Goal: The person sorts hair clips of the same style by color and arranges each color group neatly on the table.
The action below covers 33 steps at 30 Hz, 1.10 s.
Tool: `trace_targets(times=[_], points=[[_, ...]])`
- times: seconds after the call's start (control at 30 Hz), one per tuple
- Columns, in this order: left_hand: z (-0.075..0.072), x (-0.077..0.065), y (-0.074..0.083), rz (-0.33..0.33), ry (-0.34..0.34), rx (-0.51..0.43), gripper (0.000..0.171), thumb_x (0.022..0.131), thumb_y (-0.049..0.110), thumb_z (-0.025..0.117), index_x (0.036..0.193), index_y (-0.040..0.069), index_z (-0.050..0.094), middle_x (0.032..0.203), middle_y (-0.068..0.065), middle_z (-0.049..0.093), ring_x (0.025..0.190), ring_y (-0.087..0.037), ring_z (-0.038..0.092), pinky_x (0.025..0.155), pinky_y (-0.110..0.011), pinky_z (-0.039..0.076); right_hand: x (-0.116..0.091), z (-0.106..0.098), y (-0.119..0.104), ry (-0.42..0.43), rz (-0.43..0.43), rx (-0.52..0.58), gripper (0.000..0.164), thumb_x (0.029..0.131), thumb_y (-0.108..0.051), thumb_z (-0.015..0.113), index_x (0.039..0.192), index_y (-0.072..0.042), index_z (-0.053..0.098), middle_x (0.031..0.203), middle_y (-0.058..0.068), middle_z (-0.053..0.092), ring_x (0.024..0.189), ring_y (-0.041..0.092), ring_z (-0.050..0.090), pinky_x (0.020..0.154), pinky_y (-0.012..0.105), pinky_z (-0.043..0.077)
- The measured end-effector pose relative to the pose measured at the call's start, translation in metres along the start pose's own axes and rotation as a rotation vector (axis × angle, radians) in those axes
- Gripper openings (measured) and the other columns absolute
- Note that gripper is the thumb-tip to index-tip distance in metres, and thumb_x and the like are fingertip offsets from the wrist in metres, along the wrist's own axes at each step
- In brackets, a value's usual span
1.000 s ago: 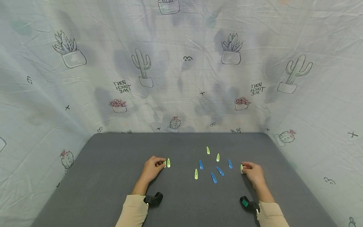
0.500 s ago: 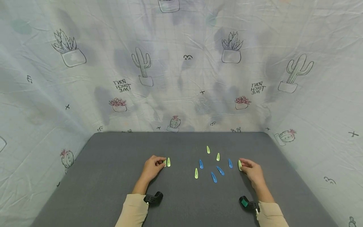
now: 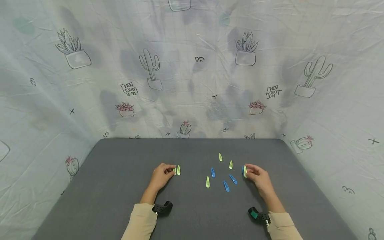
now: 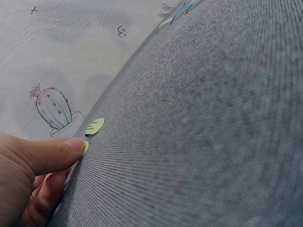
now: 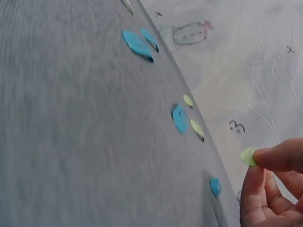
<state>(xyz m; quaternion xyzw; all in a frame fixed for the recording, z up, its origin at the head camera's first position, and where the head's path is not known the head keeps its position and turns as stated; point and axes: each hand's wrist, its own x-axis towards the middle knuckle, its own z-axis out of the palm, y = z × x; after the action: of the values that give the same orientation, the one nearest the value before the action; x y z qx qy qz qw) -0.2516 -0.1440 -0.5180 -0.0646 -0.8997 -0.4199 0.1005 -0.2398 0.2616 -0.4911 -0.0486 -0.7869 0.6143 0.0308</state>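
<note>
My left hand (image 3: 161,175) pinches a yellow-green snap hair clip (image 4: 85,148) between thumb and fingers, low at the tabletop. Right beside it lies a second yellow-green hair clip (image 3: 178,170), pointing away from me. Over on the right, my right hand (image 3: 260,179) holds another yellow-green hair clip (image 5: 248,156) by its end, raised above the table in the right wrist view. In the head view that clip overlaps a blue hair clip (image 3: 242,171) behind it. Curled fingers hide part of the left hand's clip.
Between the hands lie three yellow-green clips, the nearest clip (image 3: 208,182) left of the blue ones. Three more blue clips, among them a slanted blue clip (image 3: 233,179), are scattered there. A patterned cloth (image 3: 192,76) rises behind the dark grey table (image 3: 120,186).
My right hand has lifted its yellow-green clip and moved it left, to the rightmost blue clip. My left hand has stayed in place with its clip.
</note>
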Motion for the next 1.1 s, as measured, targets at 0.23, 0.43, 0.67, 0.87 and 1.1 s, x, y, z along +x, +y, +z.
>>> trace_targets(times=[0.23,0.43,0.67,0.87,1.1], points=[[0.000,0.001,0.002,-0.010,-0.008,0.001,0.021,0.080,0.010,0.074,0.101,0.010,0.075,0.082,-0.001,0.057,0.069,-0.010,0.046,0.063,-0.026,0.038,0.001,0.018,-0.006,-0.073,0.005,0.116,0.044,0.085,0.005,0.061,0.128,0.010,0.051,0.088,-0.004,0.059,0.077,0.004,0.056,0.070,0.022,0.050],[0.002,0.001,0.002,-0.011,-0.002,-0.001,0.021,0.080,0.010,0.074,0.101,0.010,0.075,0.083,-0.002,0.058,0.069,-0.010,0.046,0.063,-0.026,0.038,0.004,0.035,-0.011,-0.126,-0.003,0.183,0.047,0.086,0.005,0.062,0.130,0.010,0.048,0.091,-0.002,0.056,0.080,0.005,0.056,0.072,0.022,0.050],[-0.001,0.000,0.000,-0.007,0.006,-0.018,0.021,0.080,0.009,0.074,0.100,0.010,0.075,0.083,-0.001,0.058,0.068,-0.010,0.046,0.063,-0.026,0.038,0.006,0.062,-0.018,-0.165,0.000,0.231,0.045,0.084,0.007,0.061,0.128,0.008,0.052,0.090,0.001,0.055,0.081,0.008,0.056,0.073,0.023,0.050],[-0.002,-0.001,0.000,-0.007,0.000,-0.009,0.021,0.080,0.010,0.074,0.101,0.010,0.074,0.083,-0.002,0.058,0.068,-0.010,0.045,0.063,-0.026,0.038,0.006,0.082,-0.021,-0.200,-0.024,0.231,0.044,0.083,0.006,0.061,0.126,0.008,0.053,0.090,0.001,0.056,0.082,0.010,0.056,0.075,0.025,0.050],[0.000,0.000,0.000,0.008,0.003,-0.002,0.020,0.080,0.010,0.075,0.100,0.010,0.075,0.081,-0.001,0.057,0.068,-0.009,0.045,0.063,-0.026,0.038,0.005,0.104,-0.029,-0.235,-0.010,0.250,0.043,0.084,0.007,0.061,0.127,0.007,0.054,0.092,0.003,0.055,0.082,0.010,0.056,0.076,0.027,0.049]])
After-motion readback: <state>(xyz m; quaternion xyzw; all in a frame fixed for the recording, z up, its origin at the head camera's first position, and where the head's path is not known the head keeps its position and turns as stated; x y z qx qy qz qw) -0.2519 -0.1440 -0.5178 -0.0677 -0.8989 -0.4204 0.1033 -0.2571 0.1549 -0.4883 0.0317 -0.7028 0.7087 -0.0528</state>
